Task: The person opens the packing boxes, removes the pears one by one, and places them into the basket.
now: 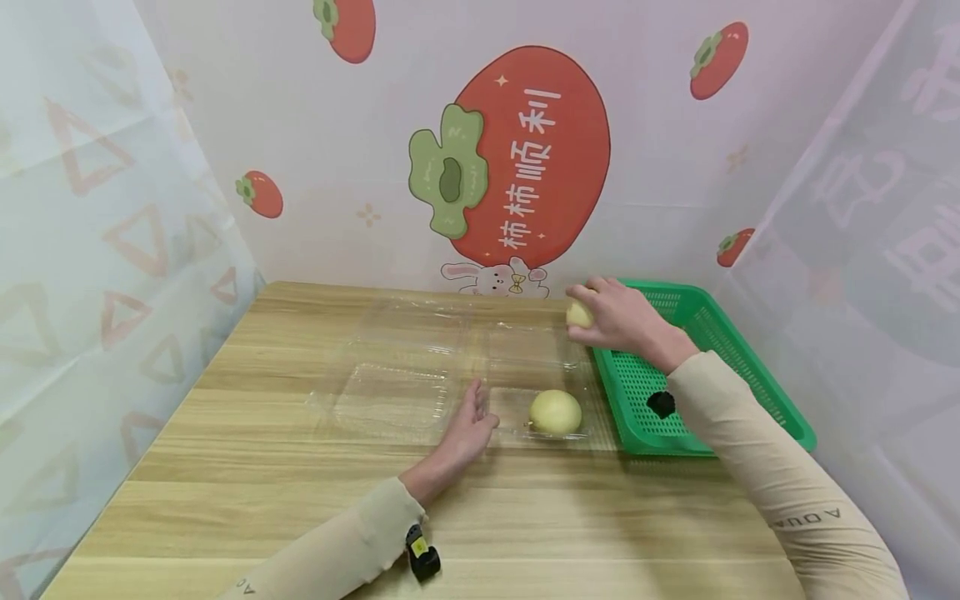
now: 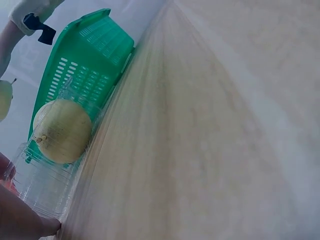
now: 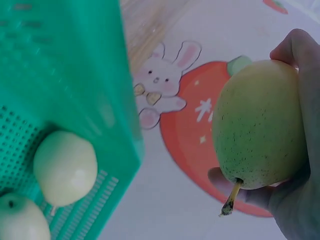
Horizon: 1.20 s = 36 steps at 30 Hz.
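Note:
Up at the basket's back left corner, my right hand (image 1: pixel 618 317) grips a pale green pear (image 3: pixel 260 125), its stem pointing down in the right wrist view. Another pear (image 1: pixel 555 413) lies in the front half of a clear plastic box (image 1: pixel 512 408) whose lid (image 1: pixel 528 343) is spread toward the back. My left hand (image 1: pixel 467 429) is at the left edge of this box, fingers extended and thumb close to its rim. In the left wrist view, only part of the left hand (image 2: pixel 22 215) shows beside the box.
A green plastic basket (image 1: pixel 628 429) stands right of the box. The right wrist view shows two more pears in it, one pear (image 3: pixel 65 167) near its corner. A second clear box (image 1: pixel 390 396), lid open, lies left on the wooden table (image 1: pixel 225 467). A printed cloth (image 1: pixel 645 167) rises behind.

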### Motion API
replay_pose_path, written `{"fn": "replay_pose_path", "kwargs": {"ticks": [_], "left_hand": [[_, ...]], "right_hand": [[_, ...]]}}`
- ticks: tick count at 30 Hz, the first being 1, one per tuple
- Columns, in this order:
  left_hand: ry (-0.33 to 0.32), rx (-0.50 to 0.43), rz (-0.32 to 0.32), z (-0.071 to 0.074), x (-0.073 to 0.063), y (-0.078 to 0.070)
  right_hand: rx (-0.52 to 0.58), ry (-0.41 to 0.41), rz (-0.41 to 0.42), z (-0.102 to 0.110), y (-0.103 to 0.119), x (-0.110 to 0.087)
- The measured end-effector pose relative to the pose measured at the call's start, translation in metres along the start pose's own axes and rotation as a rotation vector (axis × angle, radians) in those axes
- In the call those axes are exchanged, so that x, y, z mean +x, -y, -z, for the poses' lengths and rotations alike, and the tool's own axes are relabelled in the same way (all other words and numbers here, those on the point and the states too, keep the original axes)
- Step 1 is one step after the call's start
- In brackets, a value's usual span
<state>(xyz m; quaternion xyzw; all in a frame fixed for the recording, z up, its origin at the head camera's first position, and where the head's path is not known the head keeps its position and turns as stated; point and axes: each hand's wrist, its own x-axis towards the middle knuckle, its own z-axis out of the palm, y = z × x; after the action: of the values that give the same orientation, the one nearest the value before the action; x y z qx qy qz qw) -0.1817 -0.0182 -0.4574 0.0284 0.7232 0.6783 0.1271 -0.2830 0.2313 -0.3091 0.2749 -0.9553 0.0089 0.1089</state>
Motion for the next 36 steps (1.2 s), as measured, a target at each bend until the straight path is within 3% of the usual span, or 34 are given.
{"fn": "replay_pose_path", "kwargs": {"ticks": [7, 14, 26, 36], "left_hand": [[-0.009, 0.008, -0.001, -0.001, 0.000, 0.001], [0.001, -0.027, -0.025, -0.001, 0.001, 0.003], [0.001, -0.013, -0.012, 0.000, 0.001, 0.003], [-0.003, -0.006, -0.021, -0.001, -0.001, 0.001]], "right_hand": [[0.049, 0.035, -0.063, -0.001, -0.031, -0.006], [0.061, 0.146, -0.113, -0.005, -0.058, -0.015], [0.046, 0.260, -0.141, -0.012, -0.090, -0.031], [0.107, 0.320, -0.212, -0.022, -0.114, -0.049]]}}
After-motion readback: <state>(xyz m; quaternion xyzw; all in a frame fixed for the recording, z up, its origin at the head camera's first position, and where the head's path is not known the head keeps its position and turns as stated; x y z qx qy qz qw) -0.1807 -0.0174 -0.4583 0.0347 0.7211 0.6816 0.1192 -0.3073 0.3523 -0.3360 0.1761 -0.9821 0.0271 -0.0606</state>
